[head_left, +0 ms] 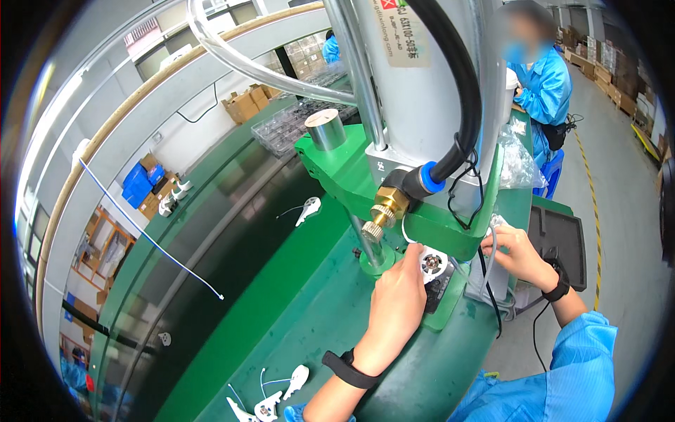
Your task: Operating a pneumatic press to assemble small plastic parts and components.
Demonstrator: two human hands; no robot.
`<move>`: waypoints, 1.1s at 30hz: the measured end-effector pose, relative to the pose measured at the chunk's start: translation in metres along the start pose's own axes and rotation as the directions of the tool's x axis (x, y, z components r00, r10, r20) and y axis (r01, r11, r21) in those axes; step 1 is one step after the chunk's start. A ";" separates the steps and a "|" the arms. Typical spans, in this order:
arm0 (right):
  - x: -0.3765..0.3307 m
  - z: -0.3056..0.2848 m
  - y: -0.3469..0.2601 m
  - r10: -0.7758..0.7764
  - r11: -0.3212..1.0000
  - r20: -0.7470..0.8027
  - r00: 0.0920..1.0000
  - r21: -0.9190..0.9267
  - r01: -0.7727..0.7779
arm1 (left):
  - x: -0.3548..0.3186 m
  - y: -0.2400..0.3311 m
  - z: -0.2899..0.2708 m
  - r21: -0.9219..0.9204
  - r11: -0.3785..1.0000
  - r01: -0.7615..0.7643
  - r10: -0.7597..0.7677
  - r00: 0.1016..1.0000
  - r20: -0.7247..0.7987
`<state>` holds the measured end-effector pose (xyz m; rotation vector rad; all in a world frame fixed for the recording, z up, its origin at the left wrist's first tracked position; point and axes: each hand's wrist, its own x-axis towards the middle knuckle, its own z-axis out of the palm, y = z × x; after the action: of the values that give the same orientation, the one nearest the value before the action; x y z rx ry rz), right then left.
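My left hand (396,297) is closed at the edge of a white plastic housing (433,264) with a round metal part in its middle. The housing is at a dark block (439,292) on the base of a green bench press (415,214); whether it rests there is hard to tell. On the press's right side, my right hand (519,257) has its fingers drawn together by a small whitish piece (498,222) and grey cables. What those fingers hold is partly hidden. Above both hands stands the press's pale cylinder (425,91), with a brass fitting (383,211) and black hose.
Several white housings with wires (268,405) lie near the front edge; another (308,209) is on the green belt. A blue-white wire (151,228) hangs at the left. Clear plastic trays (281,130) sit behind the press. A co-worker in blue (545,88) sits at the back right.
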<state>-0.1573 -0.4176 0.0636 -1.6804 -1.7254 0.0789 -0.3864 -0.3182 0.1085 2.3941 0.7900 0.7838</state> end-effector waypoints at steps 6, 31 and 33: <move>0.016 0.002 -0.010 -0.101 0.995 -0.098 0.990 -0.002 0.101 | 0.001 0.019 0.006 0.229 0.967 0.113 -0.106 0.994 -0.040; -0.012 0.058 0.008 0.403 0.676 -0.214 0.890 0.725 -0.132 | -0.008 0.021 0.011 0.158 0.969 0.190 -0.178 0.980 -0.085; -0.016 0.058 0.011 0.461 0.657 -0.134 0.877 0.716 -0.236 | -0.016 0.012 0.010 -0.037 0.964 0.265 -0.267 0.963 -0.043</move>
<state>-0.1794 -0.4056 0.0082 -1.3322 -0.9229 0.5471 -0.3863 -0.3403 0.1026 2.1883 1.0840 0.7382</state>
